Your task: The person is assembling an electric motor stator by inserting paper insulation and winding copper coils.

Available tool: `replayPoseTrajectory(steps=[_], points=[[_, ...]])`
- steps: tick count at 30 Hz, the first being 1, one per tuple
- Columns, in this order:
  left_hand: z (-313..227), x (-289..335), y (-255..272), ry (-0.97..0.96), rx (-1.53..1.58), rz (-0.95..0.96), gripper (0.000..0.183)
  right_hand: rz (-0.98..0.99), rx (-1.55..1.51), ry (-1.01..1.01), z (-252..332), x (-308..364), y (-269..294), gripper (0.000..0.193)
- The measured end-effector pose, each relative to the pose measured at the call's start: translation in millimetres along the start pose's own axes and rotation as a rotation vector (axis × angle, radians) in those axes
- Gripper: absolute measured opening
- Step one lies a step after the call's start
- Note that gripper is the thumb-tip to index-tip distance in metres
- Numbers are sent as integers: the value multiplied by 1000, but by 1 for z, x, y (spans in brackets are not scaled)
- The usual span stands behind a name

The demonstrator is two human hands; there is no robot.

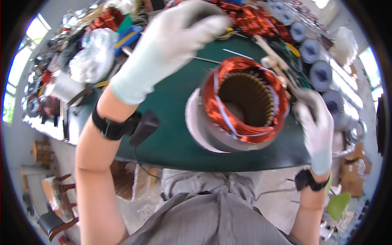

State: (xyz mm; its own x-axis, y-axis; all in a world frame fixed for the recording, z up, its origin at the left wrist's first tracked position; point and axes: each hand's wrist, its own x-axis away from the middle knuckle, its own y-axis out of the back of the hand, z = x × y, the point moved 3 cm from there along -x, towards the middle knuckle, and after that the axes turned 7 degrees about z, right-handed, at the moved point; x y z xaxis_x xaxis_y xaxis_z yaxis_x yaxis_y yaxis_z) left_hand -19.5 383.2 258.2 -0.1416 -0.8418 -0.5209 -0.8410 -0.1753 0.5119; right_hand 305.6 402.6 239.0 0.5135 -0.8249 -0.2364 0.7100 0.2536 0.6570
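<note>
A motor stator (245, 141) with red-brown copper windings (216, 96) tied by white cord stands upright on the green table, its bore opening upward. Yellowish slot liners ring the inside. My left hand (183, 36), in a white glove, is raised above the table beyond the stator. Its fingers are curled together, and whatever they hold is hidden by blur. Beside the stator's right side is my right hand (314, 116), also gloved and slightly blurred, thumb and fingers loosely apart. It is close to wooden-handled tools (269, 49) lying behind the stator.
Wire spools (320, 75) line the right side. Bundles of red copper wire (257, 20) lie along the back. Clear plastic bags (94, 55) and assorted tools crowd the left. Thin rods (237, 53) lie on the green tabletop (175, 110). A wooden chair (59, 200) stands lower left.
</note>
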Motion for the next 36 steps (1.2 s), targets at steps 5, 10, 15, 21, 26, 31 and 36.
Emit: replayPoseTrajectory(steps=[5,10,15,21,26,31,36], points=[[44,134,117,555,-550,-147,29,-24,-273,-405,-113,82,-22,16],[67,201,106,786,-860,32,37,-152,-34,-228,-135,98,-52,18],[104,228,120,666,-1138,-13,44,-190,-42,-239,-135,97,-51,18],[116,227,102,726,-1397,266,24,-214,118,-70,-114,91,-46,13],[102,235,104,779,-1360,242,18,-178,131,26,-95,92,-44,14],[-14,189,78,220,-1196,-357,11,-237,-138,-92,-77,112,-31,16],[-121,155,-44,-402,-835,203,25,-19,-104,608,28,100,-34,51]])
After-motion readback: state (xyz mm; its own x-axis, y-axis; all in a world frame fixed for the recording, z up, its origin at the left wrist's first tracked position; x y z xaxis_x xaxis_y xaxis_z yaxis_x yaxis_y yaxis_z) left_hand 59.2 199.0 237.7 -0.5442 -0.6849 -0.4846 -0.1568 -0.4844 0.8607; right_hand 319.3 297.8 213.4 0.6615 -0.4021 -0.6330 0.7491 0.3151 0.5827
